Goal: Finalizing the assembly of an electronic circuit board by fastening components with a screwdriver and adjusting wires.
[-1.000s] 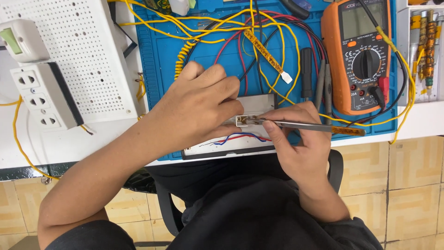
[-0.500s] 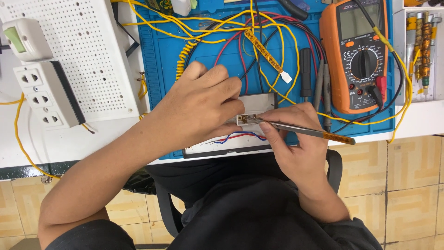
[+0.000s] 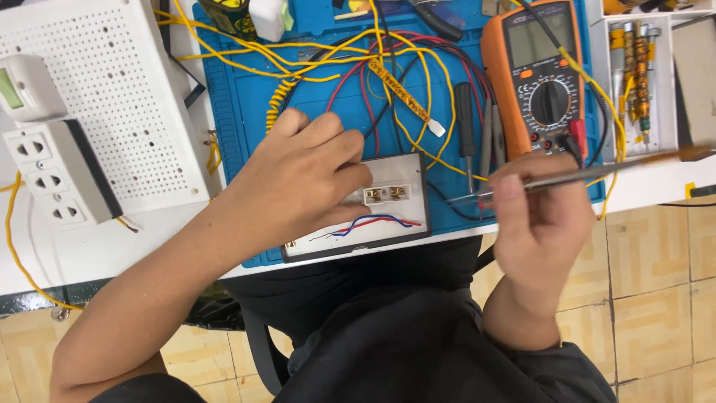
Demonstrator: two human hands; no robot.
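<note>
At far left a white socket block [image 3: 56, 175] sits beside a white perforated board [image 3: 112, 97], both on the white bench. A yellow wire [image 3: 15, 246] loops off the bench edge below them.

Your left hand [image 3: 298, 183] lies palm down on the blue work mat [image 3: 239, 112], fingers curled and pressing on the left part of a white plate [image 3: 399, 172] framed in black. The hand covers much of that plate. Just beyond your fingertips a small white terminal block [image 3: 386, 194] with two brass screws sits on the plate. Thin red and blue wires [image 3: 373, 222] run along the plate's near edge.

Behind the plate, yellow, red and black leads [image 3: 350, 56] tangle across the mat, and a black-handled probe [image 3: 465, 112] lies near the meter.

Your right hand [image 3: 541, 220] is raised off the mat, to the right of the plate and apart from it. It is closed around a slim metal-shafted tool [image 3: 574, 175], which points left; motion blur hides the tip.

An orange multimeter [image 3: 541, 75] rests at the mat's right edge. Further right, a white tray [image 3: 671, 89] holds brass-coloured bits [image 3: 638, 75].
</note>
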